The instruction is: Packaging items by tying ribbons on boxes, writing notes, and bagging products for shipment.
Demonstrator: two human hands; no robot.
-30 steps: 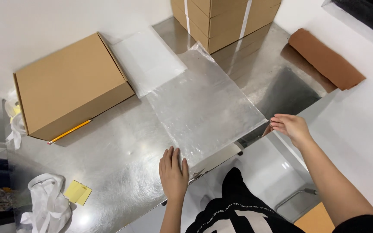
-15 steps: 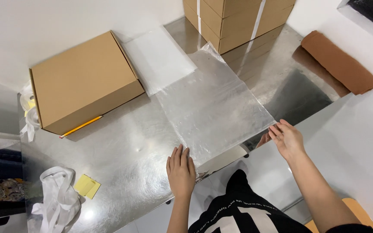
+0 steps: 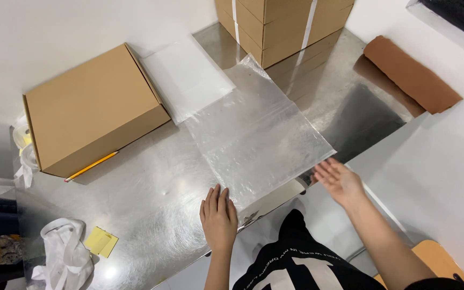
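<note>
At the near edge of a shiny metal tabletop (image 3: 151,198), the left hand (image 3: 218,217) is laid flat, fingers together, on the near corner of a clear plastic bag (image 3: 256,134). The right hand (image 3: 338,181) is held open, fingers spread, just off the bag's right corner, clamped on nothing. A yellow notepad (image 3: 101,241) and white cloth (image 3: 63,258) are seen at left. Farther back, a pencil (image 3: 91,166) is leaned against a closed cardboard box (image 3: 89,107). Stacked cartons (image 3: 283,24) and a brown roll (image 3: 410,74) are placed at the far side.
</note>
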